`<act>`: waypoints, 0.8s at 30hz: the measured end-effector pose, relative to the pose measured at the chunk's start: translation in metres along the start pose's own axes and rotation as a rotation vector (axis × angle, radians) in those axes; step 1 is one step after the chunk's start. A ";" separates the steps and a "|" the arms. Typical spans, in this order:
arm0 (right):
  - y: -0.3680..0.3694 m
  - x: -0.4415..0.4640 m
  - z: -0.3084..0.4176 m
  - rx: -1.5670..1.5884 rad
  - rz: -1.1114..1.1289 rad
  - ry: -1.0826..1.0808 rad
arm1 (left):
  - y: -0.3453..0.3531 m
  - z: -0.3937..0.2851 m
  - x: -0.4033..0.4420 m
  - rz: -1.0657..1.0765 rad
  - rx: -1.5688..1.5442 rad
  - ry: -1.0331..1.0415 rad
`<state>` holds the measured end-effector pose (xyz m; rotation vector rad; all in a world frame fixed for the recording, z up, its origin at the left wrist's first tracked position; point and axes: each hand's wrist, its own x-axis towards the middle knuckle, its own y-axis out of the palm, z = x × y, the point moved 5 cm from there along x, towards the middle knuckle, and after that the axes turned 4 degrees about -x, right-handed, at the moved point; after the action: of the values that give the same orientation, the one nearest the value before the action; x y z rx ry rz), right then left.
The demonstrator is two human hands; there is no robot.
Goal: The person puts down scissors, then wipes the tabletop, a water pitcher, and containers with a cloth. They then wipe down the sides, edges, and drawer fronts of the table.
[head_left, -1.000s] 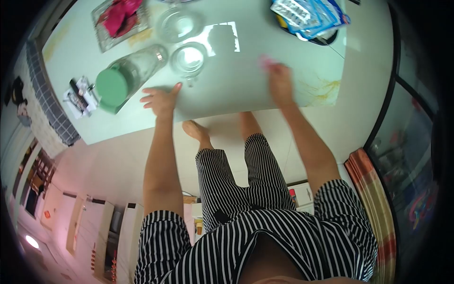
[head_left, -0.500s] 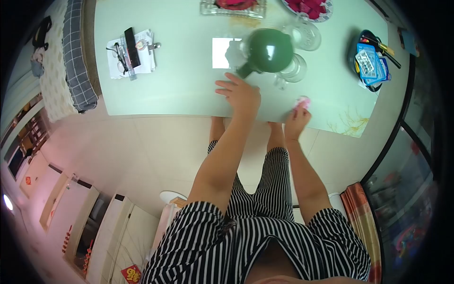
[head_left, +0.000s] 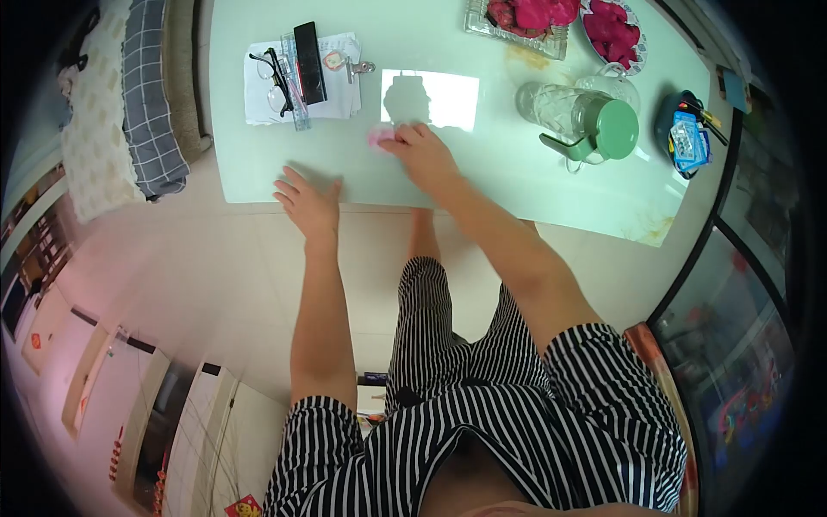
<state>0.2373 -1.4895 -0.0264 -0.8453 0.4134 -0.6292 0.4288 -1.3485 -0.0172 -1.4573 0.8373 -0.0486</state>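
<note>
My right hand [head_left: 424, 159] reaches across to the left over the table [head_left: 482, 168]. Its fingers are closed on a small pink cloth [head_left: 382, 136], crumpled and partly hidden, pressed on the glassy tabletop. Farther left, my left hand [head_left: 308, 205] lies at the table's front edge with fingers spread and nothing in it. To the right of my right hand stands a clear glass pitcher [head_left: 551, 108] with a green lid [head_left: 617, 130] and green handle. A glass mug [head_left: 613, 80] is beside the pitcher, partly covered by it.
Papers on a clipboard [head_left: 343, 50] hold eyeglasses [head_left: 274, 82], a clear ruler and a black case [head_left: 310, 62]. Red fruit pieces fill a glass tray [head_left: 517, 37] and a patterned plate [head_left: 639, 53] at the back. A dark basket [head_left: 668, 129] with blue packets is at right.
My right hand has swept left across the tabletop with the pink cloth. My left hand has moved left, away from the pitcher, to the front edge. The view has shifted.
</note>
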 end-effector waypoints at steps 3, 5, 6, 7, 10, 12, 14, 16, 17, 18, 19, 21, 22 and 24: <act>-0.029 -0.049 -0.018 -0.072 0.070 -0.030 | -0.007 -0.013 0.023 0.296 -0.033 -0.157; -0.049 -0.098 -0.056 -0.067 -0.067 0.057 | 0.002 -0.022 0.029 0.308 0.054 -0.169; -0.057 -0.126 -0.079 -0.131 -0.183 0.231 | 0.006 -0.023 0.031 0.308 0.156 -0.193; -0.064 -0.152 -0.099 -0.192 -0.298 0.402 | 0.011 -0.024 0.033 0.316 0.147 -0.193; -0.046 -0.182 -0.131 -0.206 -0.531 0.861 | 0.016 -0.016 0.035 0.265 0.186 -0.199; -0.040 -0.115 -0.080 -0.366 -0.530 0.645 | 0.019 -0.014 0.035 0.233 0.154 -0.176; -0.019 -0.045 -0.033 -0.151 -0.525 0.360 | 0.020 -0.014 0.037 0.213 0.145 -0.174; 0.013 0.006 0.007 0.010 -0.351 0.176 | 0.021 -0.012 0.031 0.215 0.152 -0.164; 0.035 0.025 0.023 -0.035 -0.270 0.110 | 0.018 -0.015 0.033 0.239 0.168 -0.174; 0.038 0.040 0.045 0.033 -0.187 0.042 | 0.016 -0.017 0.035 0.261 0.180 -0.185; 0.044 0.044 0.058 0.102 -0.099 -0.026 | 0.017 -0.016 0.034 0.261 0.186 -0.189; 0.049 0.040 0.059 0.067 -0.049 -0.156 | 0.015 -0.016 0.032 0.227 0.176 -0.168; 0.053 0.032 0.061 0.028 0.003 -0.281 | 0.013 -0.017 0.030 0.224 0.178 -0.175; 0.034 0.001 0.025 0.042 0.048 -0.276 | 0.006 -0.021 0.028 0.272 0.161 -0.209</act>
<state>0.2642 -1.4590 -0.0386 -0.8658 0.1692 -0.4666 0.4355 -1.3796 -0.0338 -1.1651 0.8332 0.2326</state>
